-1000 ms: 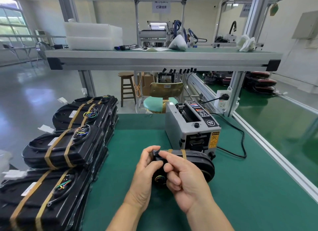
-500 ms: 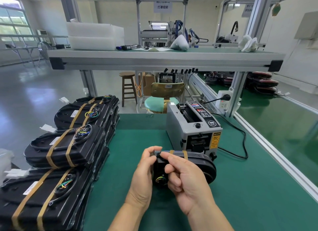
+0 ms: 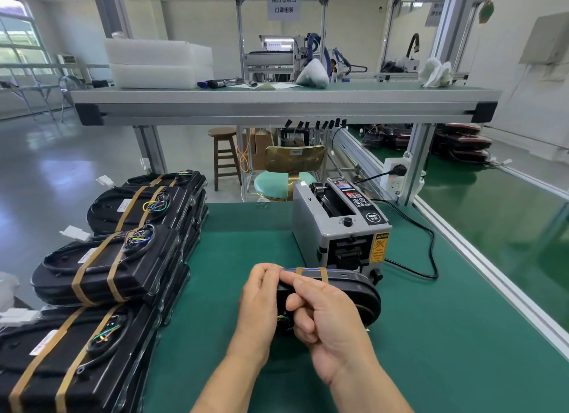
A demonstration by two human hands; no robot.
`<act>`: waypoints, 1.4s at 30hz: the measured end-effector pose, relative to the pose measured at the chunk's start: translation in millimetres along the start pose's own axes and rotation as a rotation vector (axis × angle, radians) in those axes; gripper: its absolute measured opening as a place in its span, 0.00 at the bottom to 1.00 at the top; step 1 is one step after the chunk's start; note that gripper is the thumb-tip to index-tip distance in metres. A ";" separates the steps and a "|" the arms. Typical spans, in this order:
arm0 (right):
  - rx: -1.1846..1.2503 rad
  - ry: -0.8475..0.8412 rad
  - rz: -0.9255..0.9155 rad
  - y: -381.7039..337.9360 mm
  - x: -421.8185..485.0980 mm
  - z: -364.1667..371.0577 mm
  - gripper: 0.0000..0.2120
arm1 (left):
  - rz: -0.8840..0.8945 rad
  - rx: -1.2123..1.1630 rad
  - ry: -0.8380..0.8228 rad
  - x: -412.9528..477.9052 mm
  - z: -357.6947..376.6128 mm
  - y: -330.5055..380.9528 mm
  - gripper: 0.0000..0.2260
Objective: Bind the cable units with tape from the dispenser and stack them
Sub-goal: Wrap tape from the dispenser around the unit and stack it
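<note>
— How is the cable unit looking?
— The black cable unit (image 3: 348,292) is resting on the green desk (image 3: 431,351), close to the person, with two tan tape bands (image 3: 323,274) crossing its top edge.
— And around it?
— Stacks of taped units (image 3: 101,268) are sitting at the left. The grey tape dispenser (image 3: 338,224) is standing just behind it.
— The hands?
— The left hand (image 3: 258,298) is gripping the near end. The right hand (image 3: 326,317) is pinching that same end, fingers curled.

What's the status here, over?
Left hand, right hand grip cable unit, on edge before tape dispenser. Two tape bands on. Nothing between it and taped stacks.
</note>
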State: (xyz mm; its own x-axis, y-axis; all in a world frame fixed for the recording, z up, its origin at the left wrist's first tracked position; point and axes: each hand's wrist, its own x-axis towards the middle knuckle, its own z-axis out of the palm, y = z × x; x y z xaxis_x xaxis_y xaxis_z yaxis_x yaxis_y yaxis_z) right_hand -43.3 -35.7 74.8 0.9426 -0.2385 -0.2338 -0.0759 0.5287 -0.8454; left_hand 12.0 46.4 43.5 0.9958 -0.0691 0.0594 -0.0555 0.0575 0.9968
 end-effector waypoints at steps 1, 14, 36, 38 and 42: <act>-0.024 -0.002 -0.018 -1.0 -1.0 -0.8 0.11 | 0.016 0.031 0.008 0.5 0.3 -0.5 0.09; -0.991 0.507 -0.616 -7.6 5.8 -65.9 0.14 | 0.071 0.188 0.013 4.5 1.7 -7.3 0.11; -0.294 0.542 -0.279 -36.3 61.5 -94.3 0.06 | 0.641 1.375 -0.208 16.6 28.3 14.9 0.27; -0.282 0.523 -0.257 -43.2 68.3 -92.3 0.05 | 0.635 1.370 -0.187 13.4 29.4 14.5 0.28; -0.266 0.511 -0.182 -48.4 76.5 -87.6 0.06 | 0.633 1.343 -0.180 10.4 28.6 13.8 0.26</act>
State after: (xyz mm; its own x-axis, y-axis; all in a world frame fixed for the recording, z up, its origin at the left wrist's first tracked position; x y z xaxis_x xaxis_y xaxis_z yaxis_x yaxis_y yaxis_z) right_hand 4.0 -150.9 55.8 0.6778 -0.7018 -0.2194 -0.0691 0.2363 -0.9692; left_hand 19.5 18.0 59.4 0.7657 -0.5075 0.3952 -0.5858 -0.8040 0.1026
